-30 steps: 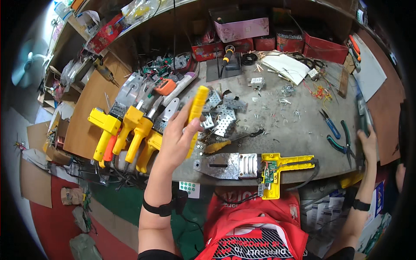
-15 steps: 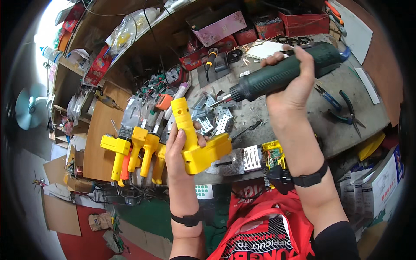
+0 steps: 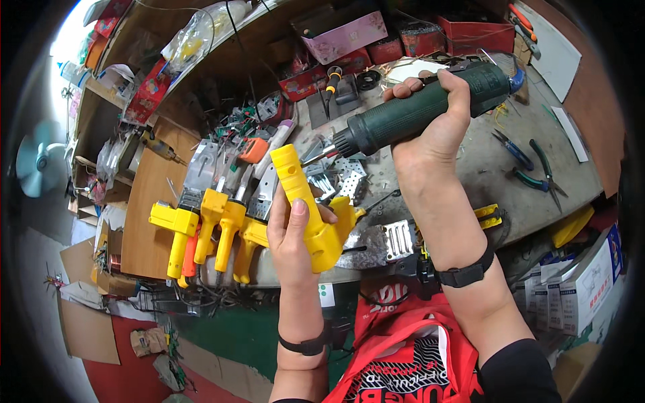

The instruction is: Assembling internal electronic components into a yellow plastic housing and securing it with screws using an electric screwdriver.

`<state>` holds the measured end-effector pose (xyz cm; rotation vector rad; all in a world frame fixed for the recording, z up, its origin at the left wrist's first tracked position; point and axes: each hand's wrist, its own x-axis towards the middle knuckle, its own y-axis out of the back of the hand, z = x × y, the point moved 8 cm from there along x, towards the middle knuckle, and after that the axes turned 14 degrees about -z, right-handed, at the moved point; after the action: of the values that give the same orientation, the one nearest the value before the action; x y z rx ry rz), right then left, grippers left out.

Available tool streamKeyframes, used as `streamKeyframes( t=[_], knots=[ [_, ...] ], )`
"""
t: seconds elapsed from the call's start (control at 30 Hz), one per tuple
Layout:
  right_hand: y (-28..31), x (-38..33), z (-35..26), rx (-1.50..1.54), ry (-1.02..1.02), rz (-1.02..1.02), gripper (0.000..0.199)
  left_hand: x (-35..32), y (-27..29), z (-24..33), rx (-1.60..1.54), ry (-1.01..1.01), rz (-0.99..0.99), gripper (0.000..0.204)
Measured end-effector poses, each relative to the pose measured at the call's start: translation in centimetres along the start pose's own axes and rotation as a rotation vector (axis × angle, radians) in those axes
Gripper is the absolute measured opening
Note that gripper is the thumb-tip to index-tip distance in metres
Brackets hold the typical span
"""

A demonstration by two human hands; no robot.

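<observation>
My left hand point(image 3: 290, 232) is closed around a yellow plastic tool housing point(image 3: 325, 243), its handle part pointing up and away. My right hand point(image 3: 437, 131) grips a dark green electric screwdriver point(image 3: 403, 119), held sideways above the bench. The screwdriver's bit points left, and its tip is at the upper part of the housing's handle; whether it sits in a hole there is hard to make out. Below my right forearm lies a metal plate with slots point(image 3: 399, 240), next to another yellow part point(image 3: 488, 215) that the arm partly hides.
Yellow-handled tools point(image 3: 230, 232) lie in a row on the left. Metal brackets point(image 3: 351, 180) are heaped mid-bench. Pliers point(image 3: 541, 176) rest at the right, and a soldering iron point(image 3: 332, 86) stands behind. Red boxes point(image 3: 474, 35) line the back. A fan point(image 3: 37, 161) is far left.
The screwdriver has come left and slightly down, bringing its bit to the yellow housing. My left hand has turned the housing and shifted it a little right.
</observation>
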<state>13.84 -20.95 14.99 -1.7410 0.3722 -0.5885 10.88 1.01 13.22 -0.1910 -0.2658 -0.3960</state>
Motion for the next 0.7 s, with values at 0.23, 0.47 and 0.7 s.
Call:
streamKeyframes(
  t=[0.23, 0.47, 0.7],
  knots=[
    [0.50, 0.33, -0.14, 0.018, 0.030, -0.016, 0.023, -0.09, -0.43, 0.25, 0.106, -0.047, 0.026, 0.049],
    [0.50, 0.12, 0.21, 0.069, -0.016, 0.016, 0.024, -0.28, -0.51, 0.20, 0.070, -0.047, 0.043, 0.047],
    [0.91, 0.07, 0.24, 0.100, -0.014, 0.039, 0.024, -0.32, -0.58, 0.30, 0.074, -0.063, 0.058, 0.036]
  ],
)
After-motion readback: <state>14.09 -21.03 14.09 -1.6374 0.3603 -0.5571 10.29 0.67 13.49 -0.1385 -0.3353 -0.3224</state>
